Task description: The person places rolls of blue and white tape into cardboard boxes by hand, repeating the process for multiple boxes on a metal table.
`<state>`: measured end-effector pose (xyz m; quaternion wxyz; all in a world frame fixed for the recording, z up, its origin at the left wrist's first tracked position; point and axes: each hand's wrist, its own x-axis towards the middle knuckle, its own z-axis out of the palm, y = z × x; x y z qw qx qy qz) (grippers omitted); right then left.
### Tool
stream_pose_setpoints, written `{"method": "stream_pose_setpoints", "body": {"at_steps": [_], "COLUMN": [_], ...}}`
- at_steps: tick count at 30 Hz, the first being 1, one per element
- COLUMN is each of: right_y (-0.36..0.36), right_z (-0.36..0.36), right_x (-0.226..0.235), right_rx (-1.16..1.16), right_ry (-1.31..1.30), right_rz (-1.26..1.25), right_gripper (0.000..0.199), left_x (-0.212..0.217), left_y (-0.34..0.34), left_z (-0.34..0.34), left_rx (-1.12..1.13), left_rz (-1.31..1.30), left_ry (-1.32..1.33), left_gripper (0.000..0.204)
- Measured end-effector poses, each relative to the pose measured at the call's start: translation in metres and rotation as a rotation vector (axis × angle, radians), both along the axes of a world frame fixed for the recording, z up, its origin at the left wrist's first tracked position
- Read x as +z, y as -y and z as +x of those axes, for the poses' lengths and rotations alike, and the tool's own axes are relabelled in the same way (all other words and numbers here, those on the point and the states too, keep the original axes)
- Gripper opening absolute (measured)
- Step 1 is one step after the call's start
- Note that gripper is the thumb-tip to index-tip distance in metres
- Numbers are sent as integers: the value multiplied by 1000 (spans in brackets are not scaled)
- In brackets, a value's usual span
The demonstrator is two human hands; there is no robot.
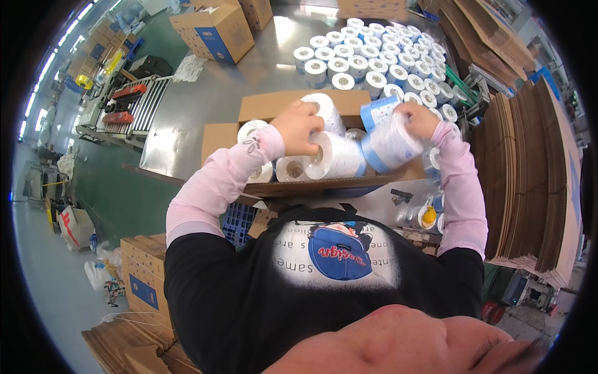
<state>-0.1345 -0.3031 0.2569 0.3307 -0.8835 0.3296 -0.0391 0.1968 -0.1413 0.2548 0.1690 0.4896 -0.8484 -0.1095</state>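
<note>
Both my hands are over an open cardboard box (227,138). My left hand (298,126) is closed on two plastic-wrapped paper rolls: its fingers lie on the farther white roll (329,112), its thumb at the core end of the nearer roll (342,156). At the box's right side, my right hand (418,120) grips a pair of wrapped rolls with blue bands, a farther roll (379,113) and a nearer, tilted roll (391,148). Inside the box, more rolls (290,168) stand with their cores facing up, partly hidden by my hands.
Many wrapped rolls (375,65) stand in rows on the metal table (274,62) beyond the box. Flattened cardboard stacks (529,181) line the right side. A closed carton (213,34) sits at the far left, near a roller conveyor (134,109).
</note>
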Motion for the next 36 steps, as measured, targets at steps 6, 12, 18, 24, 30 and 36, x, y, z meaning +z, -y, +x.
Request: {"method": "stream_pose_setpoints", "body": {"at_steps": [6, 12, 18, 24, 30, 36], "right_y": [-96, -100, -117, -119, -108, -61], "right_z": [65, 68, 66, 33, 3, -14], "right_x": [26, 21, 10, -92, -75, 3], "right_rx": [321, 387, 332, 129, -146, -345], "right_ry": [-303, -337, -354, -66, 401, 367], "right_rz": [-525, -484, -321, -539, 16, -705], "right_gripper": [30, 29, 37, 42, 51, 51], "left_x": [-33, -60, -53, -28, -31, -101], "left_y": [-3, -1, -12, -18, -73, -139], "left_z": [-45, -39, -28, 41, 152, 221], "left_rx": [-182, -227, -297, -41, 638, 1089], "left_rz": [70, 210, 405, 328, 191, 138], "left_ry": [253, 232, 134, -52, -284, -363], "left_gripper": [36, 39, 60, 55, 55, 57]}}
